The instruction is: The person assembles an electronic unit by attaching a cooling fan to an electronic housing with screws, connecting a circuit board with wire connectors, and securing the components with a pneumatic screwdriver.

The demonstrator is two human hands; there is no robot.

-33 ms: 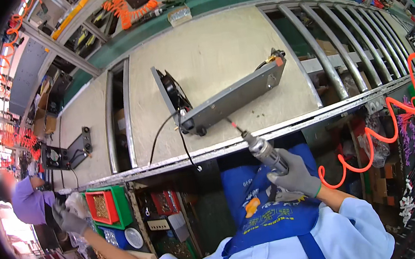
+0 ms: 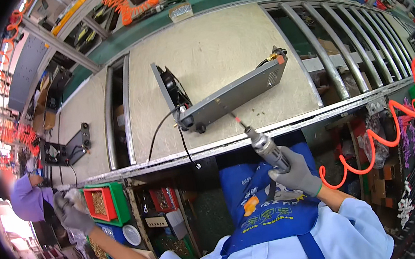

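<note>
A grey-gloved right hand (image 2: pixel 297 174), my own, is wrapped around a silver air screwdriver (image 2: pixel 267 149). Its long bit points up and left toward the near side of a dark grey metal panel assembly (image 2: pixel 237 95). I cannot tell whether the tip touches the panel. The assembly stands on the pale worktop, with a black fan (image 2: pixel 173 85) on its left upright part and black cables (image 2: pixel 159 132) hanging from the corner. Out to the left, my gloved left hand (image 2: pixel 75 215) is beside a clear plastic bag (image 2: pixel 77 199) and a red parts bin (image 2: pixel 100 203). Its fingers are partly bent and apart.
Metal rollers (image 2: pixel 330 59) continue the worktop on the right. An orange coiled air hose (image 2: pixel 372 141) hangs beside my right arm. A second panel assembly (image 2: pixel 69 150) lies farther left, near a person in a purple top (image 2: pixel 28 198). A green bin (image 2: pixel 120 205) surrounds the red one.
My left hand has shifted slightly right, its fingers more bent than before. The air screwdriver has tilted and moved a little right and down in the picture. The panel assembly looks almost unchanged.
</note>
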